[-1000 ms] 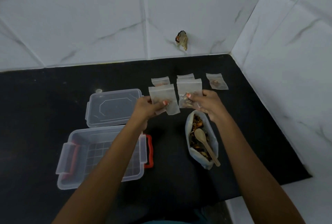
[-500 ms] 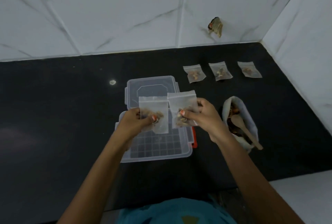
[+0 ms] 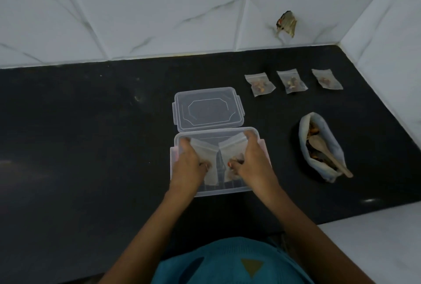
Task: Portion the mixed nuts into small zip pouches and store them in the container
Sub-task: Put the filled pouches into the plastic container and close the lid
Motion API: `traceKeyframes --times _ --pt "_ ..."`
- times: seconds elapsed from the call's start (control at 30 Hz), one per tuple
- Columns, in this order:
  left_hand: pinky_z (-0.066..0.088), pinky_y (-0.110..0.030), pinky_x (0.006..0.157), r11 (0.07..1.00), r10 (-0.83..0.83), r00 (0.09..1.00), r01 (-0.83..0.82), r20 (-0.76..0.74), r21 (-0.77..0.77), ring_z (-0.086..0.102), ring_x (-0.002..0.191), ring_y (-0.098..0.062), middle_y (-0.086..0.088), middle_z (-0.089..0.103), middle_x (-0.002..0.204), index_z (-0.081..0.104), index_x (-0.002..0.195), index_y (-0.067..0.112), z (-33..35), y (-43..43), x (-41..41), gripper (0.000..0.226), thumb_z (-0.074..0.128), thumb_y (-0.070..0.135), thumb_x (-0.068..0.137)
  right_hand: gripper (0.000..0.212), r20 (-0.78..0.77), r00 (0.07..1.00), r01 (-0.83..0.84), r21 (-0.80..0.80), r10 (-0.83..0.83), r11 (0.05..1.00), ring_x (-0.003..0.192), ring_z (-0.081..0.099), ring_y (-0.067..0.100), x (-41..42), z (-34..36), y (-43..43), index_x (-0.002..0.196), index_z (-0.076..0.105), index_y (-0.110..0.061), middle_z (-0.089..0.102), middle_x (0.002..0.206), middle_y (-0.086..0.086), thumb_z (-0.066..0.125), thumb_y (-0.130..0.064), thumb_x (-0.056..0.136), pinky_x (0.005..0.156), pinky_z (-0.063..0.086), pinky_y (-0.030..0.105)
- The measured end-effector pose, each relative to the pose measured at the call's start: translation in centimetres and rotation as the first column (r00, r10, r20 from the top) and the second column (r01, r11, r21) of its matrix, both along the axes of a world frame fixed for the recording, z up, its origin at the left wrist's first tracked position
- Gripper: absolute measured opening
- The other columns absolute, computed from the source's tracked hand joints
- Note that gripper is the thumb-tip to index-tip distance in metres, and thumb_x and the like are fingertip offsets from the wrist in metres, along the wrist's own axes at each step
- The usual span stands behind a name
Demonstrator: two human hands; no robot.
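Clear lid (image 3: 208, 108) behind container (image 3: 224, 192), nut bag (image 3: 330, 141) right

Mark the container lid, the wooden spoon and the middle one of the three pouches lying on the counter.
container lid (image 3: 208, 107): head view, centre of its flat panel.
wooden spoon (image 3: 318, 143): head view, on its bowl.
middle pouch (image 3: 291, 81): head view, over the nuts inside.

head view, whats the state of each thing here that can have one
clear plastic container, open
clear plastic lid, off, flat on the black counter behind it
left hand, fingers gripping a small translucent zip pouch of nuts inside the container
right hand, fingers gripping a second nut pouch there
three more nut pouches, lying flat in a row
white bag of mixed nuts, open, wooden spoon inside
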State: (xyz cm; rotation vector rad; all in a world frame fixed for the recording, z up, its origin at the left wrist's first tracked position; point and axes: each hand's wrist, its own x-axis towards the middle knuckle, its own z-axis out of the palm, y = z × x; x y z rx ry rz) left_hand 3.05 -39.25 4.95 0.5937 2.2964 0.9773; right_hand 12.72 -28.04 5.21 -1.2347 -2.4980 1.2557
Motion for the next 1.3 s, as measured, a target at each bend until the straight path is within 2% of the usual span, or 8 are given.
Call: traceKeyframes --times 0.1,0.2,0.27,0.47,0.67,0.77,0.97,1.3 --pt "0.051 -0.034 0.077 0.999 -0.047 0.997 0.046 -0.060 -0.015 0.058 0.094 -0.024 -0.007 0.050 0.104 0.022 0.132 0.009 -0.7 0.3 0.3 0.057 0.056 0.002 0.087 0.063 0.121 0.991 -0.054 0.001 0.053 0.999 0.089 0.059 0.018 -0.3 -1.0 -0.4 0.137 0.024 -0.017 0.051 0.102 0.004 0.059 -0.007 0.086 0.079 0.053 0.033" --pt "0.050 -0.029 0.075 0.997 -0.051 0.994 0.046 -0.092 -0.063 0.054 0.085 -0.018 -0.012 0.054 0.106 0.018 0.138 0.005 -1.4 0.8 0.5 0.059 0.050 -0.001 0.089 0.019 0.210 0.976 -0.063 0.061 0.049 0.996 0.092 0.059 0.023 -0.6 -1.8 -0.4 0.111 0.048 -0.016 0.058 0.102 0.009 0.043 -0.026 0.096 0.086 0.051 0.040" --pt "0.051 -0.035 0.082 0.989 -0.074 0.992 0.060 -0.103 -0.136 0.058 0.092 -0.024 -0.018 0.054 0.111 0.020 0.136 0.002 -2.1 1.0 0.7 0.054 0.049 0.001 0.090 0.019 0.257 0.966 -0.054 0.090 0.029 0.995 0.083 0.060 0.019 -0.8 -2.1 -0.4 0.110 0.049 -0.016 0.053 0.082 0.000 0.039 -0.027 0.098 0.079 0.054 0.038" --pt "0.037 -0.039 0.091 0.932 -0.191 0.963 0.117 -0.190 -0.342 0.048 0.111 -0.034 -0.022 0.044 0.124 0.030 0.127 -0.003 -2.1 1.1 1.2 0.037 0.043 0.001 0.092 0.045 0.408 0.908 -0.145 0.079 0.101 0.986 0.093 0.055 0.015 -1.0 -2.3 -0.4 0.133 0.030 -0.011 0.056 0.107 0.005 0.051 -0.015 0.093 0.077 0.046 0.029" --pt "0.039 -0.025 0.091 0.623 -0.643 0.645 0.127 -0.413 -0.772 0.032 0.130 -0.027 -0.012 0.046 0.128 0.041 0.126 0.002 -1.7 1.6 1.4 0.034 0.042 0.019 0.096 0.024 0.474 0.877 -0.256 0.315 0.082 0.914 0.088 0.061 0.015 -1.4 -1.4 -0.3 0.117 0.049 -0.008 0.062 0.103 0.006 0.051 -0.016 0.094 0.065 0.039 0.021" --pt "0.037 -0.026 0.090 0.646 -0.633 0.640 0.127 -0.436 -0.752 0.040 0.117 -0.022 -0.010 0.043 0.124 0.044 0.124 0.006 -1.6 1.6 1.3 0.033 0.048 0.018 0.093 0.019 0.501 0.855 -0.393 0.459 0.133 0.797 0.094 0.062 0.017 -1.7 -1.1 -0.3 0.112 0.053 -0.009 0.063 0.106 0.007 0.048 -0.014 0.095 0.069 0.043 0.022" --pt "0.041 -0.034 0.101 0.734 -0.565 0.772 0.310 -0.291 -0.604 0.038 0.126 -0.026 -0.010 0.033 0.138 0.034 0.134 0.013 -2.8 1.7 0.4 0.047 0.053 0.018 0.092 0.035 0.547 0.735 -0.612 0.280 0.401 0.740 0.117 0.047 0.025 -2.3 -2.2 0.4 0.123 0.051 -0.013 0.045 0.127 0.011 0.057 -0.015 0.089 0.097 0.041 0.035" --pt "0.040 -0.035 0.101 0.762 -0.524 0.814 0.317 -0.250 -0.565 0.042 0.121 -0.026 -0.011 0.038 0.135 0.039 0.131 0.011 -2.5 1.8 0.1 0.042 0.052 0.019 0.092 0.040 0.443 0.809 -0.494 0.153 0.387 0.856 0.117 0.048 0.025 -2.0 -1.6 1.2 0.126 0.050 -0.007 0.045 0.131 0.010 0.059 -0.012 0.088 0.099 0.040 0.033"
